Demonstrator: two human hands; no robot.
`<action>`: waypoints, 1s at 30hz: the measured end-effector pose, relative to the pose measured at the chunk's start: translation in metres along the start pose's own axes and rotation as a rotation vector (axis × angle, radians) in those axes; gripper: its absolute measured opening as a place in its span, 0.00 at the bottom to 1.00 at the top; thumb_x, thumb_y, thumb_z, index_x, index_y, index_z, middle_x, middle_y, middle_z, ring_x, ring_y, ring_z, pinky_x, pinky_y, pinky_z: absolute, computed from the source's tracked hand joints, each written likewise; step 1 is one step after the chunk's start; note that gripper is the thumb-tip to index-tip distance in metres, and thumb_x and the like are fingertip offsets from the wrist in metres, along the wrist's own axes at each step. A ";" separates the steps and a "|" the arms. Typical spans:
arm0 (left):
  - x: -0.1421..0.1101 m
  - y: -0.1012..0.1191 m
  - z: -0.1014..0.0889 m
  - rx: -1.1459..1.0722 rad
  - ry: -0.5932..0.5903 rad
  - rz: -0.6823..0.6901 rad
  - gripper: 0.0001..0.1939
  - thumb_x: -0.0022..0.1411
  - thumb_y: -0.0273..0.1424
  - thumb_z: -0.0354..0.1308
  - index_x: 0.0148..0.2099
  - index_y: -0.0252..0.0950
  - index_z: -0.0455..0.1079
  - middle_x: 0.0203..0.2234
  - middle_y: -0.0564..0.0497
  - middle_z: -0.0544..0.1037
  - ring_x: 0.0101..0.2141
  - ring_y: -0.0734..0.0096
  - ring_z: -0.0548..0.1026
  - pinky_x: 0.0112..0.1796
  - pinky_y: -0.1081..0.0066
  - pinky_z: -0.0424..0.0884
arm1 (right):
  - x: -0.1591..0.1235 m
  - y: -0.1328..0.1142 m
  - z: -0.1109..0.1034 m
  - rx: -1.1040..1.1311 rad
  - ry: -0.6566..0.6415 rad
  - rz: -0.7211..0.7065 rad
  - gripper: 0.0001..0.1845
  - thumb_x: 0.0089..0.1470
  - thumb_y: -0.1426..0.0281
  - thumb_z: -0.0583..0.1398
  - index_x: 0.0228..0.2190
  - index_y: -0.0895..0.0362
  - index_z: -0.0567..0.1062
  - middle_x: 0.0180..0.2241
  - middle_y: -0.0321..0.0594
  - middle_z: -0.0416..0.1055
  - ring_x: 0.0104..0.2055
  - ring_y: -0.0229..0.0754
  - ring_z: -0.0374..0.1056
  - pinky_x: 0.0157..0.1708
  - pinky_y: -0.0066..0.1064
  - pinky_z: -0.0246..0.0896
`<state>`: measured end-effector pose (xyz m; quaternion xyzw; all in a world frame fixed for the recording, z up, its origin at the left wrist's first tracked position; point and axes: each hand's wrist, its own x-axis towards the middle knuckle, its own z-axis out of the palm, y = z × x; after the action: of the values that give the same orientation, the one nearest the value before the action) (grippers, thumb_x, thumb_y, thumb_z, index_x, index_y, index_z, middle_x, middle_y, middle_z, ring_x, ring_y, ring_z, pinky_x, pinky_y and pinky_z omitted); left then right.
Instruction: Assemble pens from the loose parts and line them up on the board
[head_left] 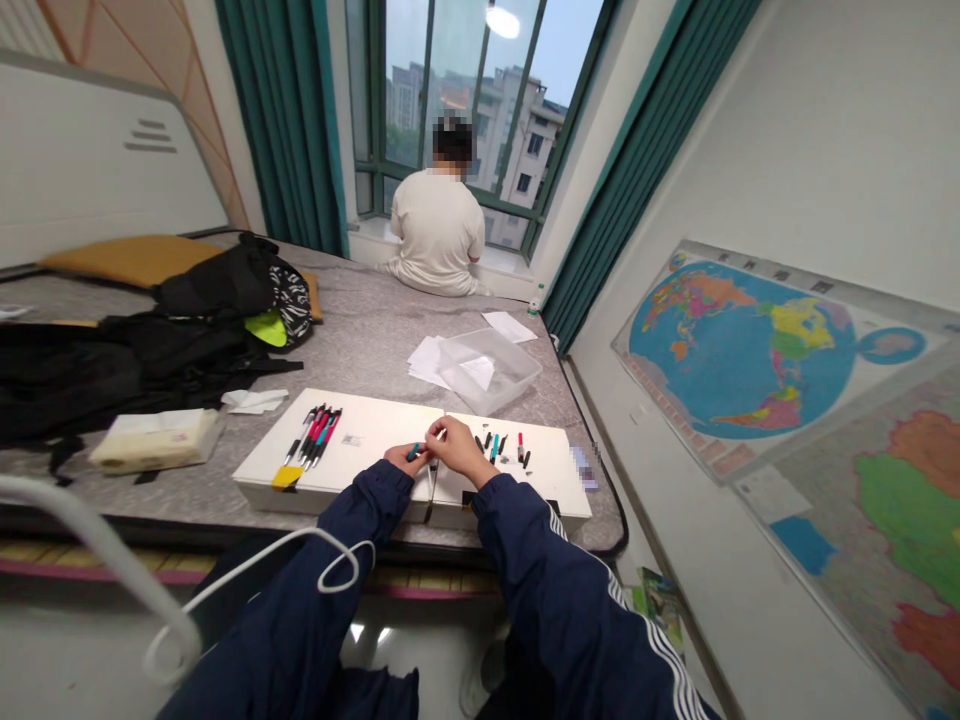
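Note:
My left hand [405,460] grips a small teal pen part [414,452] in curled fingers, over the join of two white boards. My right hand [456,450] sits just beside it, fingertips pinched on a small pale piece [441,435] too small to identify. On the left white board [360,425] lies a row of assembled pens [315,436] with red, teal and black barrels, next to a yellow note [287,477]. Several loose pen parts [502,449] lie on the right white board [540,475], close to my right hand.
Both boards rest on a grey mattress [375,340]. Beyond them stand a transparent plastic box [489,368] and loose white papers [427,360]. Black bags [150,365] and a tissue pack [157,440] lie left. A person [439,235] sits facing the window. A map [739,360] covers the right wall.

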<state>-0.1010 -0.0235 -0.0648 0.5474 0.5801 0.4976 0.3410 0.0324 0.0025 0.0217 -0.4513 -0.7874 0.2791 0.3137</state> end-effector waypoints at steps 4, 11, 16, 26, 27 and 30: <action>0.001 -0.001 0.000 -0.039 -0.030 -0.010 0.21 0.43 0.45 0.60 0.33 0.33 0.79 0.16 0.52 0.75 0.20 0.72 0.70 0.25 0.73 0.66 | -0.008 0.006 -0.002 -0.005 0.010 0.018 0.03 0.48 0.72 0.57 0.28 0.58 0.71 0.30 0.36 0.69 0.29 0.35 0.64 0.32 0.26 0.59; 0.005 -0.012 0.002 -0.043 -0.054 0.011 0.20 0.45 0.43 0.60 0.35 0.34 0.78 0.21 0.49 0.79 0.24 0.68 0.74 0.31 0.70 0.71 | -0.010 0.009 -0.003 0.050 0.010 0.007 0.03 0.48 0.71 0.57 0.28 0.58 0.70 0.28 0.34 0.69 0.27 0.34 0.64 0.29 0.25 0.59; 0.004 -0.010 0.001 -0.024 -0.063 0.031 0.19 0.46 0.44 0.60 0.35 0.34 0.78 0.23 0.49 0.79 0.25 0.67 0.75 0.32 0.70 0.71 | -0.013 0.014 -0.007 0.079 -0.023 0.018 0.05 0.48 0.71 0.57 0.30 0.58 0.71 0.29 0.35 0.70 0.27 0.34 0.64 0.29 0.24 0.59; 0.000 0.002 0.002 -0.063 -0.033 -0.040 0.19 0.43 0.44 0.63 0.33 0.36 0.78 0.26 0.47 0.81 0.27 0.64 0.77 0.34 0.67 0.72 | -0.017 0.024 -0.010 0.078 -0.039 0.026 0.11 0.47 0.73 0.57 0.36 0.57 0.72 0.34 0.37 0.72 0.31 0.35 0.66 0.33 0.27 0.62; 0.001 0.004 0.002 -0.061 -0.023 -0.053 0.18 0.42 0.44 0.64 0.32 0.36 0.78 0.25 0.47 0.81 0.27 0.64 0.77 0.34 0.67 0.72 | -0.016 0.026 -0.010 0.072 -0.025 0.032 0.11 0.47 0.74 0.57 0.36 0.57 0.72 0.34 0.37 0.72 0.31 0.35 0.66 0.34 0.27 0.62; 0.002 0.011 -0.002 -0.099 0.065 -0.084 0.16 0.43 0.43 0.63 0.29 0.35 0.78 0.25 0.47 0.80 0.28 0.63 0.77 0.33 0.68 0.72 | -0.013 0.036 -0.008 0.022 0.035 0.070 0.11 0.48 0.76 0.55 0.35 0.58 0.73 0.34 0.37 0.72 0.33 0.36 0.67 0.36 0.28 0.61</action>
<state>-0.1004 -0.0232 -0.0536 0.4886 0.5881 0.5284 0.3691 0.0625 0.0081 -0.0017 -0.4797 -0.7625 0.2907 0.3224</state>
